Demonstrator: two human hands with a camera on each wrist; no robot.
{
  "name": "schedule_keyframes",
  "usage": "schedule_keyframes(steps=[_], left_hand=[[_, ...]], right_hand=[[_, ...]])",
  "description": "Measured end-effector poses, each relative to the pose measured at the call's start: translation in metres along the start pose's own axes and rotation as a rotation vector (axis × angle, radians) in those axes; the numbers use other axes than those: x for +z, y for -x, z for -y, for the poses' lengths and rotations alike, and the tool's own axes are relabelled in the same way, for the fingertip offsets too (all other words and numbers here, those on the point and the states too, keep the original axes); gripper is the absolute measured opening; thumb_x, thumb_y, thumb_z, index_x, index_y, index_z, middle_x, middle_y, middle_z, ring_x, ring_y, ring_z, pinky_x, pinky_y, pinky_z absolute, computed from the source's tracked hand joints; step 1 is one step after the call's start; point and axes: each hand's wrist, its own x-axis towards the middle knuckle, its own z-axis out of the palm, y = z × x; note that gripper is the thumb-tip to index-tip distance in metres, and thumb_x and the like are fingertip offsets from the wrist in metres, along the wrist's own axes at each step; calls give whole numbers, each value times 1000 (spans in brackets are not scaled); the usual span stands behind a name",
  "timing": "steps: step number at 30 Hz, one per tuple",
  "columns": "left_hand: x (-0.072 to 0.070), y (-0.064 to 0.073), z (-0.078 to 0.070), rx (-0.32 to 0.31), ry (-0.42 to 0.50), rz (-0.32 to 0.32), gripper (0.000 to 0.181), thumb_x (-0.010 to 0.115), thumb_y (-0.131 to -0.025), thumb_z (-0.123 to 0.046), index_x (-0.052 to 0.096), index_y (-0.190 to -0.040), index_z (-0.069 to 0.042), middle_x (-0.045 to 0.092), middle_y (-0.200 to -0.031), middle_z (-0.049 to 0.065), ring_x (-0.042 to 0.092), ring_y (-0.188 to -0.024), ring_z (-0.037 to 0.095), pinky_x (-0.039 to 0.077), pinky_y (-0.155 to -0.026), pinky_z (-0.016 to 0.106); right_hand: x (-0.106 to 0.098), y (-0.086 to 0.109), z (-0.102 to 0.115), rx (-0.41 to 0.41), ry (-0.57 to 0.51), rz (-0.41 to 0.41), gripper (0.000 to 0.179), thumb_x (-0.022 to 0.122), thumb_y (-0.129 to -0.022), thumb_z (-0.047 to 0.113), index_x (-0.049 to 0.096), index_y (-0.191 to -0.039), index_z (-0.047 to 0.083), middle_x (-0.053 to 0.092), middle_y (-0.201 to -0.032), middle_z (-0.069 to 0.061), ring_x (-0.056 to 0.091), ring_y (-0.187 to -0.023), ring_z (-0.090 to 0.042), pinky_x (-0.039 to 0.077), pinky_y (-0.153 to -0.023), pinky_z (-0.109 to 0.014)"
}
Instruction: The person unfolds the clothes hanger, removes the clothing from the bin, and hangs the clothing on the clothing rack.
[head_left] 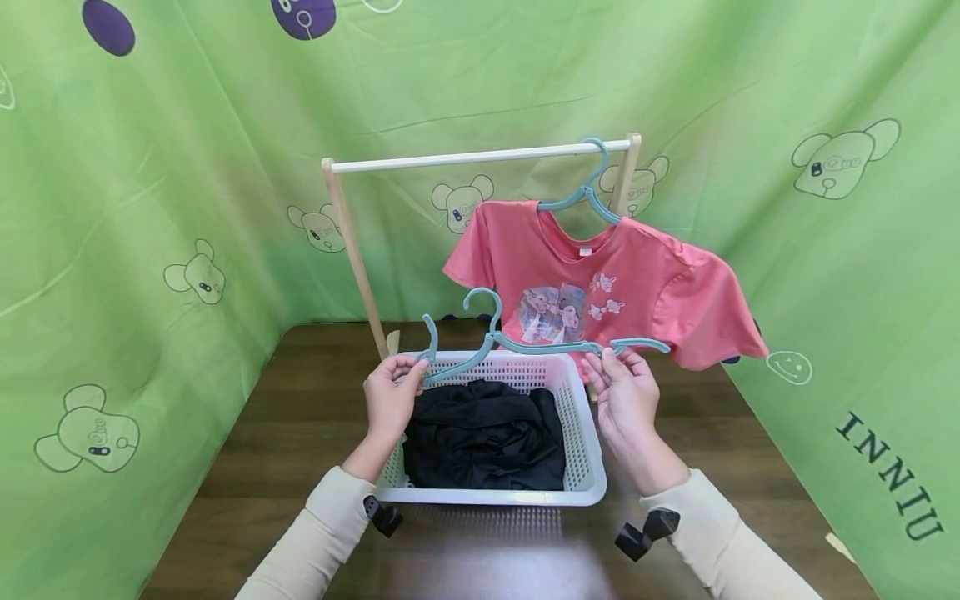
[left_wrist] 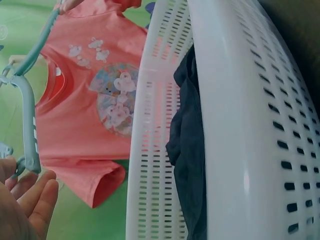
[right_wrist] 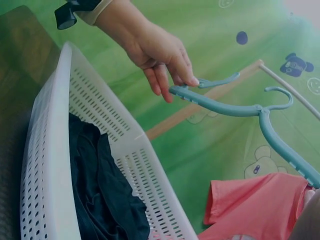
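A blue folding plastic hanger [head_left: 551, 347] is held level above the basket, its hook up. My left hand [head_left: 392, 398] pinches its left end between thumb and fingers, where a short hinged piece [head_left: 431, 332] sticks upward. At the other end my right hand [head_left: 626, 400] pinches the hanger near a second end piece [head_left: 641, 342], which points outward. The left wrist view shows the hanger's arm [left_wrist: 30, 120] at my left fingertips. Below lies crumpled black cloth [head_left: 487, 433] inside a white perforated basket [head_left: 487, 497].
Behind the basket stands a clothes rack with a white rail [head_left: 465, 157] and wooden posts. From the rail's right end hangs a pink T-shirt [head_left: 510, 242] on another blue hanger [head_left: 592, 197]. Green printed fabric [head_left: 187, 167] surrounds the brown wooden table [head_left: 262, 467].
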Motion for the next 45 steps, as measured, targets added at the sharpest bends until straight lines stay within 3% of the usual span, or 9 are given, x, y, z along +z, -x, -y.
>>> schedule_keyframes(steps=[5, 11, 20, 26, 27, 33, 34, 38, 45], left_hand=[[1, -1, 2, -3, 38, -8, 21, 73, -88, -7, 62, -93, 11, 69, -86, 26, 67, -60, 30, 56, -54, 28], [2, -3, 5, -57, 123, -49, 21, 72, -87, -3, 59, -97, 11, 69, -87, 23, 66, -57, 15, 57, -59, 40], [5, -5, 3, -127, 297, -93, 16, 64, -91, 3, 52, -100, 9, 69, -93, 26, 67, -61, 13, 58, -62, 32], [7, -4, 5, -90, 357, -86, 12, 60, -94, 0, 49, -97, 4, 68, -96, 29, 68, -64, 15, 58, -65, 33], [7, -7, 17, -65, 381, -72, 13, 62, -94, -3, 50, -96, 1, 70, -94, 25, 68, -62, 15, 58, -62, 31], [5, -8, 19, -125, 329, -70, 14, 68, -90, -4, 55, -95, 1, 71, -87, 19, 70, -63, 23, 58, -61, 34], [5, -4, 8, -166, 292, -76, 14, 66, -90, -1, 55, -97, 3, 70, -88, 22, 70, -64, 25, 58, -63, 36], [5, -5, 6, -236, 290, -47, 17, 64, -91, 3, 51, -101, 6, 67, -91, 29, 69, -61, 19, 58, -63, 37], [6, -5, 8, -249, 349, -64, 16, 63, -91, 5, 50, -101, 7, 68, -85, 24, 69, -60, 16, 58, -64, 37]], right_hand=[[1, 0, 0, 7, -14, 0, 20, 67, -88, 1, 54, -102, -1, 71, -89, -10, 72, -78, -22, 50, -79, -38], [2, 1, -1, -4, -11, 9, 21, 68, -87, 2, 54, -102, 0, 71, -89, -10, 72, -79, -21, 51, -79, -36], [5, 1, -1, -1, -34, 17, 22, 67, -88, 0, 52, -104, 0, 69, -90, -10, 72, -78, -21, 52, -78, -36], [6, 2, 1, 23, -63, 18, 14, 60, -92, -2, 52, -103, 1, 71, -92, -11, 72, -78, -21, 48, -83, -38], [6, 2, 1, 29, -71, 18, 13, 60, -92, -3, 53, -103, 1, 71, -92, -11, 72, -78, -22, 48, -83, -38], [5, 4, 3, 42, -68, 5, 20, 64, -90, -1, 53, -106, 2, 71, -94, -11, 72, -80, -22, 48, -83, -38], [5, 4, 3, 41, -57, 1, 21, 64, -90, 1, 52, -108, 2, 71, -94, -10, 72, -80, -21, 49, -82, -37], [5, 5, 5, 61, -66, -15, 29, 68, -88, 2, 52, -112, 2, 71, -96, -9, 72, -82, -21, 50, -82, -36], [6, 5, 6, 81, -72, -25, 22, 64, -90, 2, 52, -109, 4, 70, -97, -9, 72, -82, -20, 51, -81, -35]])
